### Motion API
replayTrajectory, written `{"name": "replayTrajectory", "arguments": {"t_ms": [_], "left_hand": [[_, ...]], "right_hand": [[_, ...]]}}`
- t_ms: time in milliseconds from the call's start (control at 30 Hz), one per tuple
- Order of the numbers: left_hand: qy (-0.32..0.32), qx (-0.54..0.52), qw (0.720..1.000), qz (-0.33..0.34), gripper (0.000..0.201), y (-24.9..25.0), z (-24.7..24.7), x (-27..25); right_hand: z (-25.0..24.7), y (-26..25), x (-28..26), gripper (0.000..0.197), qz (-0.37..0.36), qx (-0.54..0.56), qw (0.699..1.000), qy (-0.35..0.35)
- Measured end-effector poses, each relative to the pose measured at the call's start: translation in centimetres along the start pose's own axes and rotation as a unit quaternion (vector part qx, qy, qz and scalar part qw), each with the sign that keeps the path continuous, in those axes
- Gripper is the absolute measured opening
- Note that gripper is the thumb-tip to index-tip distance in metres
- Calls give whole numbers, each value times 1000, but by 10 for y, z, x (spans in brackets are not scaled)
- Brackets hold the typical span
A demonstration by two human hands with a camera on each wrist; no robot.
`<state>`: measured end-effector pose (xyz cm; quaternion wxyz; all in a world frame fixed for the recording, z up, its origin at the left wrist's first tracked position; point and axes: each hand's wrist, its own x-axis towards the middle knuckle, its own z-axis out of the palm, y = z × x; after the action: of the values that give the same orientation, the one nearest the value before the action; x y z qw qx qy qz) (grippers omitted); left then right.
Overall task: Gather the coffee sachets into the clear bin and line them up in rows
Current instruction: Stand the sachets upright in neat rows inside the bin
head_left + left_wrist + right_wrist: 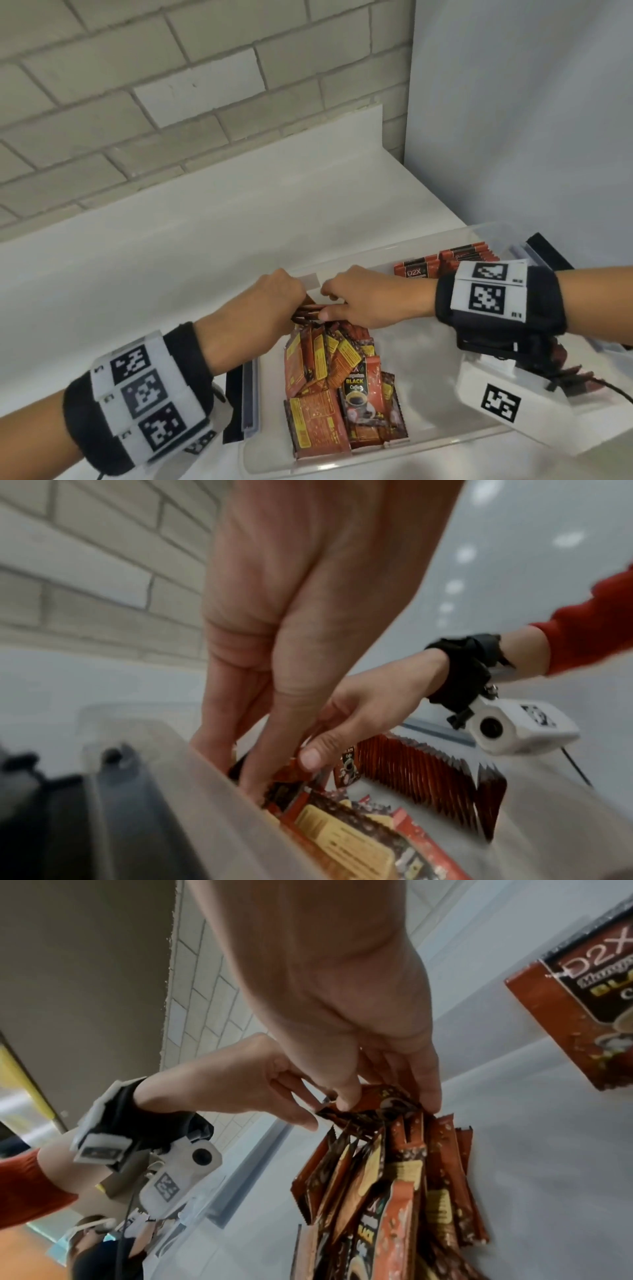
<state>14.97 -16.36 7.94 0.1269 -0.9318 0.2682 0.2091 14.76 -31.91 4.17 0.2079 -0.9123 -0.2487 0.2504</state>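
Both hands meet at the far left end of the clear plastic bin (pixel 445 442) on the white desk (pixel 171 240). The left hand (pixel 263 305) and right hand (pixel 373 301) each curl their grip around a small bundle of red-brown coffee sachets (pixel 310 312). A loose pile of sachets (pixel 342 387) lies nearer; a neat upright row (pixel 448 258) stands far right.

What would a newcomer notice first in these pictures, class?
Both hands, the left hand and right hand, meet at the far end of the clear bin, pinching a bunch of sachets. Nearer the camera lies a loose red pile; a neat upright row stands at the bin's right end.
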Motion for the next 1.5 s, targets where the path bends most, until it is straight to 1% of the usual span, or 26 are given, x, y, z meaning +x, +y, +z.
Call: {"name": "replayTrajectory", "arguments": {"t_ms": [67,167,233,300,433,500,567,633,700,767,867,900,967,1000,1033,1067,1133,1233,1267,1333,1367,1433,1467,1500], "left_hand": [[24,-30,999,-24,26,-5,-2,-1],[56,-43,996,-58,31,-11,-2,-3],[52,-54,995,-65,33,-12,3,-4],[41,-47,996,-63,33,-12,8,-3],[17,-41,998,-33,43,-18,13,4],[11,-10,1000,-21,39,-17,14,6],[28,36,999,-11,29,-15,15,7],[50,52,997,-12,22,-14,10,8],[73,31,997,-11,21,-17,-3,5],[113,-12,993,11,20,-24,-20,-3],[186,-85,977,60,19,-35,-45,-18],[201,-111,971,70,19,-39,-53,-22],[205,-175,959,87,16,-42,-65,-24],[193,-220,952,92,11,-41,-70,-25],[180,-276,939,96,11,-38,-73,-24],[171,-335,921,100,12,-34,-75,-22],[184,-412,886,106,14,-24,-78,-16],[246,-447,854,106,19,-4,-81,-1],[273,-450,844,104,20,3,-82,5],[333,-451,821,108,21,18,-83,17],[359,-454,808,112,21,25,-83,22],[388,-491,772,111,22,36,-83,30],[390,-529,747,103,25,39,-82,32],[385,-581,712,92,31,41,-82,35]], "right_hand": [[1,0,3,43,0,-8,1000,4],[1,-4,8,40,-14,-24,1000,-4],[1,-9,11,40,-25,-11,1000,3],[-1,-13,14,41,-29,6,999,23],[0,-16,21,47,-35,5,998,60],[2,-18,23,46,-35,-6,997,69],[2,-19,24,39,-34,-6,996,81],[-2,-19,23,30,-38,4,995,94],[-11,-18,18,22,-52,27,992,112],[-24,-18,8,18,-65,68,986,134],[-44,-16,-10,20,-74,126,974,170],[-50,-15,-16,20,-76,138,971,182],[-59,-13,-31,19,-75,171,962,200],[-62,-11,-39,17,-75,196,955,208],[-65,-8,-46,16,-75,229,946,215],[-68,-5,-53,17,-74,271,933,223],[-71,1,-62,20,-70,369,897,233],[-74,7,-65,24,-58,512,824,235],[-76,8,-65,29,-55,553,799,229],[-81,6,-66,47,-60,625,751,203],[-82,5,-67,54,-67,648,734,194],[-84,6,-69,57,-76,657,720,213],[-84,8,-69,54,-78,650,719,233],[-84,11,-69,50,-81,643,718,253]]}}
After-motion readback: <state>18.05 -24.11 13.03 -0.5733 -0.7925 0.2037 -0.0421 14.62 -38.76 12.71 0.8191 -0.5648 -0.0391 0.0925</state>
